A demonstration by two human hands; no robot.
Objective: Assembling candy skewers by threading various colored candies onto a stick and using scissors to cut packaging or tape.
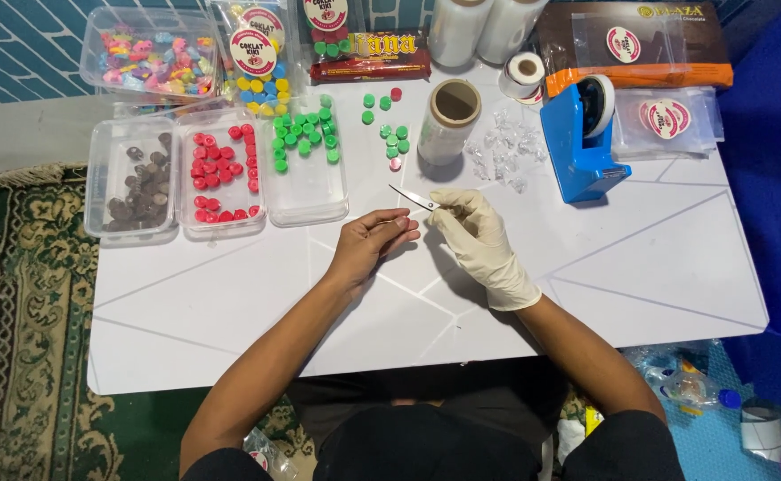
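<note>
1. Left hand point(368, 245), bare, rests on the white worktop point(640, 276) near its middle. Fingers pinched narrow on a small item at the fingertips point(406, 223); it is too small to tell what it is.
2. Right hand point(478, 239) wears a cream latex glove. Fingers closed around the handles of small metal scissors point(415, 197).
3. Scissors: slim, silver, short blades pointing up-left, tip just above the left fingertips. Cannot tell if the blades are open.
4. Hands sit just beside each other, fingertips near touching.
5. Behind the hands: roll of clear film point(449, 121) standing upright, with a few loose green caps point(392, 135) to its left.
6. Right of the roll: pile of small clear wrappers point(504, 147), then a blue tape dispenser point(579, 142).
7. Left side, 3 clear trays in a row: brown pieces point(141, 189), red caps point(221, 174), green caps point(303, 134).
8. Far edge: tub of mixed coloured sweets point(152, 55) and bagged packs.
</note>
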